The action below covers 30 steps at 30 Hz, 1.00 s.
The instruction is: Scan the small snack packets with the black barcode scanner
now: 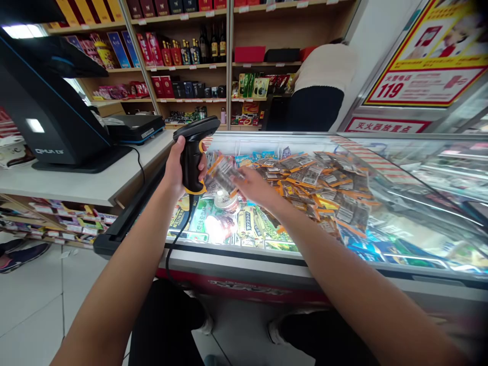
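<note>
My left hand [176, 168] is wrapped round the grip of a black and yellow barcode scanner [193, 152], held upright over the left end of a glass-topped chest freezer [290, 256]. Its black cable [179, 236] hangs down in front of the freezer. My right hand [254, 187] holds a small grey and orange snack packet [224, 174] just right of the scanner's head; the packet is blurred. A heap of similar grey and orange packets [324, 185] lies on the freezer lid to the right.
A white counter [76, 185] at left carries a black till screen [41, 112] and a black flat device [133, 127]. Shelves of boxes and bottles [190, 51] fill the back wall. A person in a white top [324, 76] bends at the shelves behind the freezer.
</note>
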Each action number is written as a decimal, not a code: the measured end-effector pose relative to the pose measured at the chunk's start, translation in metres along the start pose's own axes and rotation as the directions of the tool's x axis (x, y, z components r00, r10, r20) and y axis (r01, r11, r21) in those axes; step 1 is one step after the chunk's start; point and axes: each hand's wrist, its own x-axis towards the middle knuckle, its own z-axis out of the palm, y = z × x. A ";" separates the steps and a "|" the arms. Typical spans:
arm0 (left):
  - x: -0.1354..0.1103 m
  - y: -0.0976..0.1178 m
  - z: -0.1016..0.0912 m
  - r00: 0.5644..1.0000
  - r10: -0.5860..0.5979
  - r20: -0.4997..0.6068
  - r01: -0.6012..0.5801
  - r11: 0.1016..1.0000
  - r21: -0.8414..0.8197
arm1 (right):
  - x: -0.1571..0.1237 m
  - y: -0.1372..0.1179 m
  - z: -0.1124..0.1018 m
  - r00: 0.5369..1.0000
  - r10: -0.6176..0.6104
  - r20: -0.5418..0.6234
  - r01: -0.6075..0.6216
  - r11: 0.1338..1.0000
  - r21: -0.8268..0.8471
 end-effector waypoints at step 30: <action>-0.004 -0.020 -0.013 0.930 -0.144 0.339 -0.077 0.823 0.563 | 0.014 -0.005 -0.033 0.924 0.232 -0.303 -0.024 0.829 0.559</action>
